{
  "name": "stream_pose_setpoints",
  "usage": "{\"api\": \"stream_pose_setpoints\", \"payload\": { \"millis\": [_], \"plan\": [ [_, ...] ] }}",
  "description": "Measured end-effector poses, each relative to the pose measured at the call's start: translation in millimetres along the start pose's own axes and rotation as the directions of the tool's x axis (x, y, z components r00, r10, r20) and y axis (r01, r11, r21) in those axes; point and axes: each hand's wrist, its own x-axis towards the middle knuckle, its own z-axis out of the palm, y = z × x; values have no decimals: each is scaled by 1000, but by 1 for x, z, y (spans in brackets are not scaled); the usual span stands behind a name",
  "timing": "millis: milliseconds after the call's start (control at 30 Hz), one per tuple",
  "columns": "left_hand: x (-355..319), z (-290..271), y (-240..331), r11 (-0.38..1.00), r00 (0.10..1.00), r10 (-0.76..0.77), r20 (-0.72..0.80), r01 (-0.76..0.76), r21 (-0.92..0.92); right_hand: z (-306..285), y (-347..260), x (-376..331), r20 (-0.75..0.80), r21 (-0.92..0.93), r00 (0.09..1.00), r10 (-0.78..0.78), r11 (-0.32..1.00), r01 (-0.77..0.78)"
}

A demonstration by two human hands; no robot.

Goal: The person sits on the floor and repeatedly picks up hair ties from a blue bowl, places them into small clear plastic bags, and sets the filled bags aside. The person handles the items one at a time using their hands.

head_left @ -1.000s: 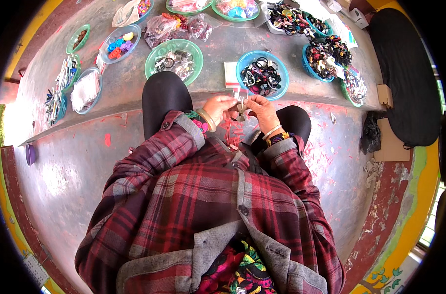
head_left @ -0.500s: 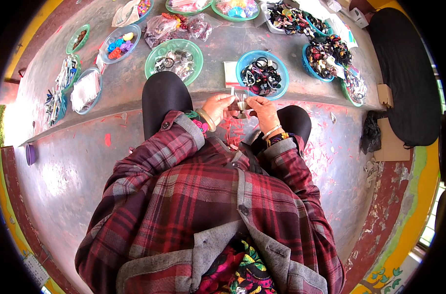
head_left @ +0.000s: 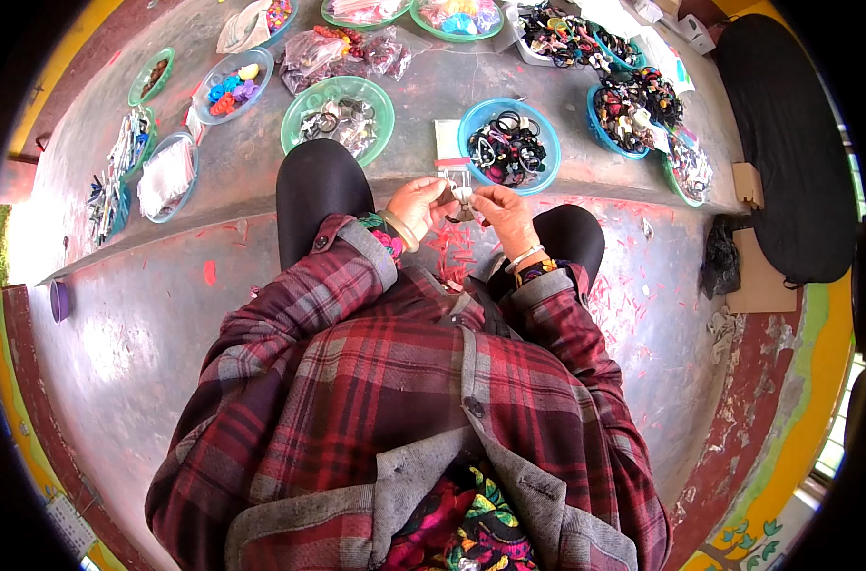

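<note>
Between my knees, my left hand point(head_left: 417, 203) and my right hand point(head_left: 511, 217) hold a small clear plastic bag point(head_left: 454, 164) with a red strip along its top. A dark hair tie with a pale ornament point(head_left: 462, 194) shows at my fingertips; whether it is inside the bag I cannot tell. Both hands are closed, thumbs pinching against fingers. Just beyond them, a blue bowl point(head_left: 552, 164) of loose dark hair ties stands on the ledge, beside a pale flat stack point(head_left: 447, 138). Left of these is a green bowl point(head_left: 386, 116) of small bagged pieces.
More bowls line the raised ledge point(head_left: 414, 90), including a blue bowl of coloured pieces point(head_left: 235, 88) and one of white packets point(head_left: 166, 181). Heaped hair ties point(head_left: 632, 105) lie at the right. Red scraps point(head_left: 632, 276) litter the floor. A black oval panel point(head_left: 785, 143) leans at the right.
The clear bag has shifted slightly up and left, and its red strip shows more plainly. My right fingers have moved a little left, toward the pale ornament. The bowls have stayed put.
</note>
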Motion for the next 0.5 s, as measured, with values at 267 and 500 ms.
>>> {"api": "stream_pose_setpoints", "payload": {
  "millis": [267, 500],
  "plan": [
    [2, -2, -2, 1000, 1000, 19, 2, -19, -23, 4, 8, 1, -24, -219, 988, -151, 965, 143],
    [3, -4, -1, 997, 1000, 10, 20, -8, -71, 4, 1, -1, -34, 42, 999, -3, 999, 4]
  ]
}}
